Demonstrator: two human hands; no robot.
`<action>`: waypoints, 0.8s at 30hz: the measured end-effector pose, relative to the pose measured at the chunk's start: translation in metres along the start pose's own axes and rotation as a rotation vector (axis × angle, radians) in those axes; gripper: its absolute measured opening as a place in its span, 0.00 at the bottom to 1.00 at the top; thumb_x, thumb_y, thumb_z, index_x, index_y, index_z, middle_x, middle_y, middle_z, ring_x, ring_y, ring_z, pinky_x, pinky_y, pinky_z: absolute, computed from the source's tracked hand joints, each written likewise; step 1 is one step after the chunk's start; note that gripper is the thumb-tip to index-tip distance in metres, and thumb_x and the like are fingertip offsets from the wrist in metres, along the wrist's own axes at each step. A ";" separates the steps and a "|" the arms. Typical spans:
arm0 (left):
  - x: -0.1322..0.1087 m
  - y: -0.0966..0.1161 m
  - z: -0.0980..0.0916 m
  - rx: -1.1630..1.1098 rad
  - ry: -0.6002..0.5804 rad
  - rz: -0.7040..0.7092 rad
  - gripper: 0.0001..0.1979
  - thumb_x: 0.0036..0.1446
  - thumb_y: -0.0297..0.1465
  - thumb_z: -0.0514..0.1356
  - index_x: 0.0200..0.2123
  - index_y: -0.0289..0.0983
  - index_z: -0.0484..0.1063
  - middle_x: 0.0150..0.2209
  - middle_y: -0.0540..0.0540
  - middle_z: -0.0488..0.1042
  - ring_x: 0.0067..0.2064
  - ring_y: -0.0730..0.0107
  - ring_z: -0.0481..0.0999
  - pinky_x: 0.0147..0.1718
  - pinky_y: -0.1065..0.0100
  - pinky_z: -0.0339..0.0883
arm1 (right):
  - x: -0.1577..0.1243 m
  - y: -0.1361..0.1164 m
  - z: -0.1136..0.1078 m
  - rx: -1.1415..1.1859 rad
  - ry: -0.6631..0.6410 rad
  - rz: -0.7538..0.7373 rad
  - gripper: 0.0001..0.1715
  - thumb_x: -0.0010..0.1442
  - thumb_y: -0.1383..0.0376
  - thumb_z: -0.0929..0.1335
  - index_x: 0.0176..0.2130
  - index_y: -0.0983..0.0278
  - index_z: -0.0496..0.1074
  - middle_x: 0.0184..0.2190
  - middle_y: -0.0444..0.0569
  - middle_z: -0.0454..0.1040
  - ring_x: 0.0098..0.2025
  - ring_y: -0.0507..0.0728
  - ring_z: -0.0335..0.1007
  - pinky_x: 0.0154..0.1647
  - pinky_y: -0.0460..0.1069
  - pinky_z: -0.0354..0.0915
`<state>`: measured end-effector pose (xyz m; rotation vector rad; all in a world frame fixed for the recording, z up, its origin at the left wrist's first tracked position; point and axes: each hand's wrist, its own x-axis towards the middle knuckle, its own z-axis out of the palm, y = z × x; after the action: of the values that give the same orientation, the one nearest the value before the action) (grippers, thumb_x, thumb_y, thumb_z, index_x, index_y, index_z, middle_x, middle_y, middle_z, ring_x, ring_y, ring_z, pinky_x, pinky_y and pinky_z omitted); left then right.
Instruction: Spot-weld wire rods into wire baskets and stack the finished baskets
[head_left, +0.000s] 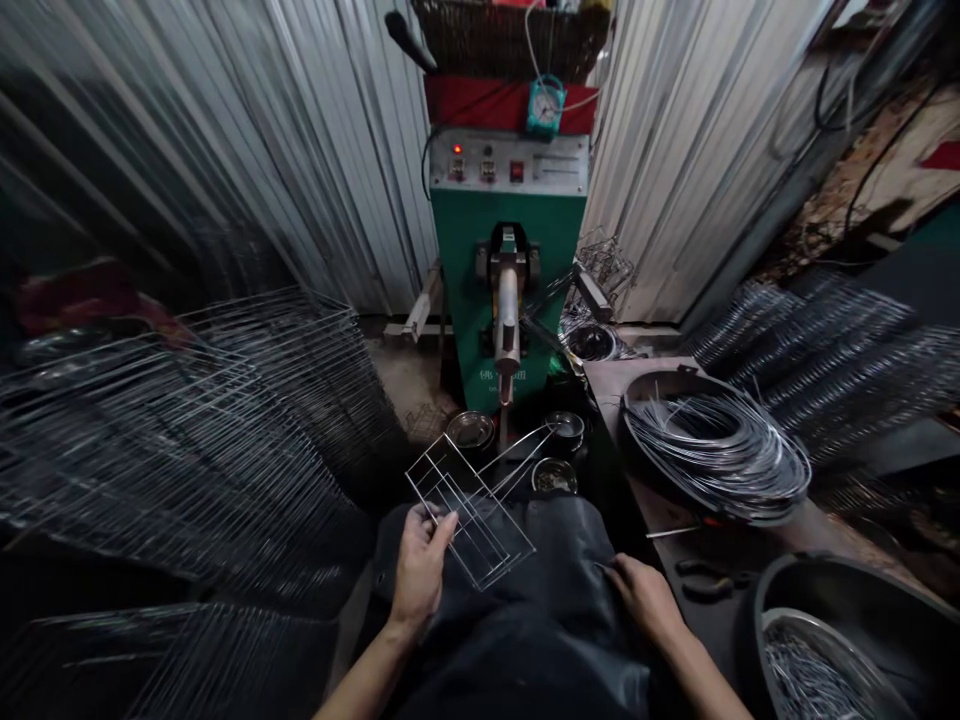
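My left hand (pixel 422 560) grips the left edge of a wire grid frame (pixel 472 520), thumb on top. The frame is rectangular, with a few inner bars, and tilts above my lap. Two long thin wires (pixel 517 455) reach from its far side toward the small bowls. To the right, my right hand (pixel 637 592) is closed beside the dark apron (pixel 540 610). Its fingertips are pinched together; whatever they hold, if anything, is too small to name. Ahead stands a green machine (pixel 457 260) with a metal electrode arm (pixel 508 310) pointing toward me.
Stacked wire grids (pixel 247 430) rise at left. A round pan (pixel 637 440) holding coiled wire (pixel 720 450) and pliers (pixel 703 582) lie on the right bench. A black tub (pixel 757 610) contains a bowl of short wire pieces (pixel 810 670). Small metal bowls (pixel 472 430) sit below the machine.
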<state>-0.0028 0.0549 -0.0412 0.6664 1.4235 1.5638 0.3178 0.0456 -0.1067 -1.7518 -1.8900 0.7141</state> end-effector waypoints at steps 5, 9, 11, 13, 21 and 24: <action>0.003 0.001 0.006 -0.017 -0.058 0.022 0.17 0.44 0.36 0.64 0.35 0.40 0.62 0.25 0.55 0.65 0.27 0.78 0.66 0.30 0.74 0.63 | 0.057 -0.061 -0.024 0.209 0.045 0.041 0.17 0.53 0.53 0.63 0.24 0.64 0.68 0.23 0.48 0.71 0.28 0.56 0.67 0.29 0.48 0.61; 0.001 0.000 0.010 0.007 -0.063 0.069 0.15 0.45 0.36 0.64 0.34 0.40 0.62 0.26 0.55 0.64 0.28 0.78 0.66 0.30 0.75 0.63 | 0.112 -0.123 -0.015 0.637 -0.032 0.066 0.19 0.51 0.51 0.65 0.24 0.65 0.66 0.18 0.43 0.66 0.19 0.50 0.59 0.20 0.44 0.56; 0.000 -0.005 0.007 0.010 -0.042 0.087 0.15 0.46 0.36 0.63 0.34 0.40 0.62 0.26 0.54 0.64 0.28 0.77 0.66 0.30 0.74 0.63 | 0.125 -0.141 -0.007 0.744 -0.069 0.042 0.20 0.50 0.51 0.66 0.23 0.65 0.65 0.17 0.41 0.65 0.17 0.48 0.56 0.18 0.43 0.53; 0.000 -0.009 0.002 0.010 -0.030 0.095 0.15 0.46 0.37 0.63 0.35 0.40 0.61 0.26 0.54 0.65 0.28 0.77 0.66 0.30 0.74 0.63 | 0.129 -0.150 0.000 0.795 -0.102 0.010 0.20 0.51 0.52 0.66 0.23 0.66 0.65 0.17 0.41 0.64 0.17 0.47 0.55 0.17 0.43 0.52; 0.006 -0.013 -0.014 0.047 -0.064 0.087 0.15 0.48 0.37 0.62 0.35 0.39 0.61 0.25 0.54 0.64 0.28 0.77 0.66 0.30 0.74 0.63 | 0.132 -0.158 0.015 0.875 -0.111 0.019 0.21 0.50 0.51 0.67 0.22 0.65 0.64 0.16 0.39 0.62 0.16 0.46 0.54 0.16 0.42 0.50; 0.009 -0.017 -0.016 0.043 -0.082 0.064 0.15 0.48 0.38 0.62 0.34 0.39 0.60 0.25 0.55 0.65 0.28 0.76 0.67 0.30 0.73 0.63 | 0.138 -0.159 0.022 0.958 -0.116 0.053 0.20 0.48 0.51 0.68 0.22 0.64 0.64 0.16 0.38 0.61 0.16 0.46 0.53 0.15 0.42 0.50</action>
<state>-0.0162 0.0539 -0.0624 0.7999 1.3908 1.5409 0.1723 0.1737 -0.0215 -1.1370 -1.1989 1.4517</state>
